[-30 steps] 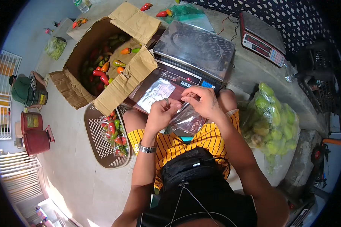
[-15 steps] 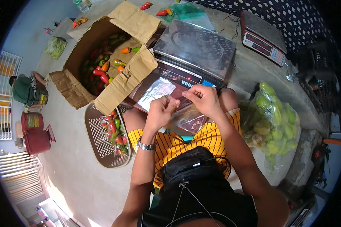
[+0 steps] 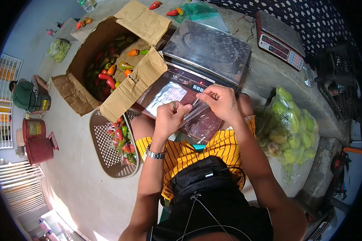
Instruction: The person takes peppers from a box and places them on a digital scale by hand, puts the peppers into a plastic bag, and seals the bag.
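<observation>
My left hand (image 3: 169, 117), with a ring and a watch at the wrist, pinches one side of a clear plastic bag (image 3: 205, 122). The bag's upper edge is also pinched by my right hand (image 3: 220, 102), a short way to the right. The bag hangs thin and shiny above my lap. Just beyond my hands lies a stack of plastic wrappers (image 3: 167, 98) in front of a digital scale (image 3: 207, 52). An open cardboard box (image 3: 147, 82) at the left holds red, orange and green peppers (image 3: 107, 79).
A basket (image 3: 104, 150) with bagged peppers (image 3: 123, 140) stands left of my legs. Bagged green vegetables (image 3: 291, 128) lie at the right. A second scale (image 3: 279, 44) sits at the upper right. A person in green (image 3: 26, 96) bends near red buckets (image 3: 38, 146).
My right hand has shifted slightly right and toward me. The clear bag between my hands is stretched out more, and the left hand has moved only a little.
</observation>
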Demonstrator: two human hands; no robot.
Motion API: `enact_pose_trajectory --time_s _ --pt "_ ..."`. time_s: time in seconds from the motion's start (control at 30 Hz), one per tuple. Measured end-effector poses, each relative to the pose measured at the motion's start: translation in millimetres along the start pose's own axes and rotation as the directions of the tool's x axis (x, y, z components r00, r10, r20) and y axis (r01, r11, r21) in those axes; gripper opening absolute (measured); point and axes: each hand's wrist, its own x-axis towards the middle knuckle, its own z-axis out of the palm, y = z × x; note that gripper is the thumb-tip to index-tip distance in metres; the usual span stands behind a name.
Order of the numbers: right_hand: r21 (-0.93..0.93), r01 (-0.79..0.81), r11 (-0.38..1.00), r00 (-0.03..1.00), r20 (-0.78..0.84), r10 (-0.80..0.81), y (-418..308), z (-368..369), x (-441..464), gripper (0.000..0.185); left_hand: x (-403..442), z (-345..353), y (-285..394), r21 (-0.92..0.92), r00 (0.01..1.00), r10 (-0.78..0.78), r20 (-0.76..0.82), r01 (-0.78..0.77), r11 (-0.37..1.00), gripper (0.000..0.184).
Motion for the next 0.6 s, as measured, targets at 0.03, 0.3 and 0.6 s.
enact_pose_trajectory --time_s 0.03,0.3,0.6 --pt "-0.009 0.006 1.0 1.0 0.0 -0.006 1.2 0.2 -0.1 0.014 0.0 3.9 -2.6 -0.072 0.999 0.045 -0.012 -0.045 0.996 0.018" --pt "-0.039 0.049 0.998 0.999 -0.01 -0.049 -8.2 -0.3 -1.6 0.021 -1.7 -1.9 8.1 -0.004 0.997 -0.064 -0.032 0.064 0.998 0.015" --pt "-0.068 0.159 0.985 0.987 -0.008 -0.16 -4.9 4.9 -2.3 0.013 -6.0 -3.6 0.9 -0.235 0.996 0.027 0.087 -0.006 0.972 0.025"
